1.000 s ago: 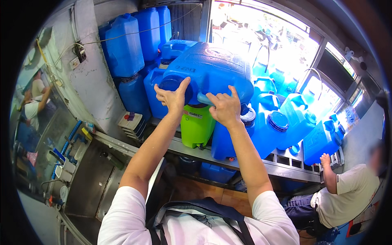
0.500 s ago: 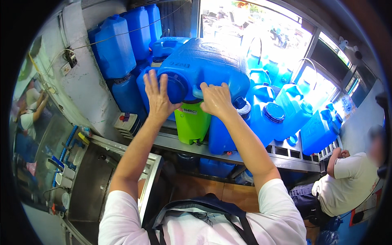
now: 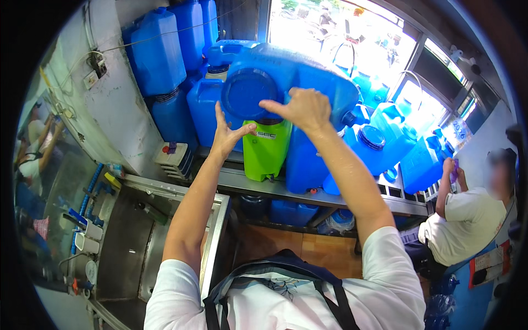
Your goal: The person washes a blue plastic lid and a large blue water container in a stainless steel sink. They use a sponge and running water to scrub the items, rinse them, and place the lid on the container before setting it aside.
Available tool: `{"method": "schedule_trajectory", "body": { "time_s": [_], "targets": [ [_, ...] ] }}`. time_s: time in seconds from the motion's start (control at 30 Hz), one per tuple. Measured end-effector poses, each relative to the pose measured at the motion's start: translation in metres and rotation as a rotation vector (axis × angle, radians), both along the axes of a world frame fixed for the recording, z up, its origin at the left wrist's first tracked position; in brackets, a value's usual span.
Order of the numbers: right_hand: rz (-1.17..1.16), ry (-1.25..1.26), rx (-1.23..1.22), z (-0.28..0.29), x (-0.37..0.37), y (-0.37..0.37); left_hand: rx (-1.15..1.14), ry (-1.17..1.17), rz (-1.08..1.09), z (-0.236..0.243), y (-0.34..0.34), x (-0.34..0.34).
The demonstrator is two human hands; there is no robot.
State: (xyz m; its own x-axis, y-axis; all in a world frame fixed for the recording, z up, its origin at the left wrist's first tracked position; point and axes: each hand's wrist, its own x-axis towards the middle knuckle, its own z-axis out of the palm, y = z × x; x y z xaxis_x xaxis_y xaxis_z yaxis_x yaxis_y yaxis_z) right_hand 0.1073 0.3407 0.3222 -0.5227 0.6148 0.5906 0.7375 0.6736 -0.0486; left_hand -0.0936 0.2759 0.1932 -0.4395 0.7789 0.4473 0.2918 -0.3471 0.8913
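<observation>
A big blue water jug [image 3: 319, 74] lies tipped over a bright green container [image 3: 263, 154], its round dark blue screw cap [image 3: 248, 94] facing me. My right hand [image 3: 309, 113] is at the jug's handle beside the cap, fingers curled over it and thumb stretched toward the cap; the handle is mostly hidden. At the cap's lower left edge, my left hand [image 3: 228, 136] has its fingers up and thumb spread, holding nothing. Whether its fingertips touch the cap I cannot tell. A small tap [image 3: 269, 177] sits low on the green container.
Several blue jugs stand around on the metal rack [image 3: 242, 182], with more stacked at the left wall [image 3: 159, 55]. A steel sink [image 3: 132, 242] is at left. On the right a co-worker in a white shirt [image 3: 467, 220] handles something purple [image 3: 454, 171] by a blue jug [image 3: 423, 165].
The big jug has turned and shifted right, so its cap faces me more fully. My right hand moved up and right with it; my left hand dropped below the cap. The co-worker's hands have risen.
</observation>
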Motion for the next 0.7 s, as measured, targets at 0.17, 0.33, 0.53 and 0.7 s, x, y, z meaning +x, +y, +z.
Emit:
{"method": "schedule_trajectory", "body": {
  "time_s": [0.17,0.33,0.53,0.7],
  "targets": [
    [0.026,0.064,0.217,0.062,0.037,-0.033,0.400,0.030,-0.089,0.034,-0.015,0.031],
    [0.166,0.294,0.164,0.133,0.086,-0.084,0.657,0.292,0.068,0.100,-0.062,0.068],
    [-0.011,0.535,0.066,0.182,0.134,-0.185,0.948,0.429,-0.018,0.154,-0.110,0.109],
    [-0.290,0.601,-0.195,0.168,0.188,-0.201,0.774,0.381,-0.173,0.124,-0.149,0.153]
  ]
}}
